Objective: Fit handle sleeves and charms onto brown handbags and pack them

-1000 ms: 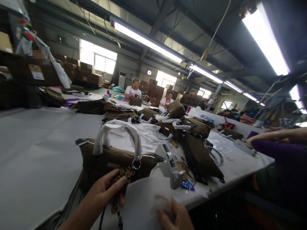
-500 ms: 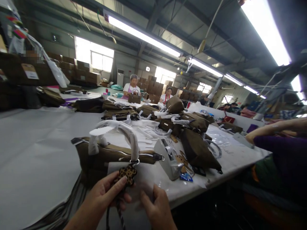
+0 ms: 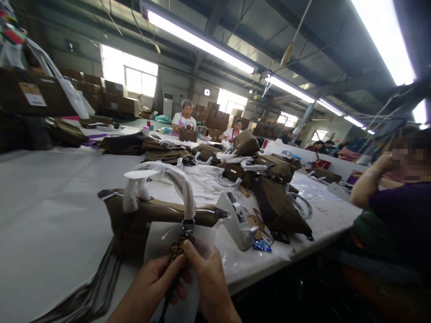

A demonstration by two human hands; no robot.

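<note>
An olive-brown handbag (image 3: 155, 215) lies on the white table (image 3: 50, 215) in front of me, its handles wrapped in white paper (image 3: 175, 179). A leopard-print charm (image 3: 177, 249) hangs from a metal ring at the bag's zip. My left hand (image 3: 153, 285) and my right hand (image 3: 208, 282) meet just below it, fingers pinched on the charm and on a sheet of white tissue paper (image 3: 161, 242) behind it. Dark striped cords run down under my left hand.
A grey tape dispenser (image 3: 235, 220) stands right of the bag. Several more brown bags (image 3: 276, 211) with wrapped handles are piled beyond. A person in purple (image 3: 393, 211) sits at the right edge. Two people work at the far end. Cartons line the back wall.
The tissue sheet has come up behind the charm, and my right hand has moved left to join the left one on it. The camera has tilted slightly.
</note>
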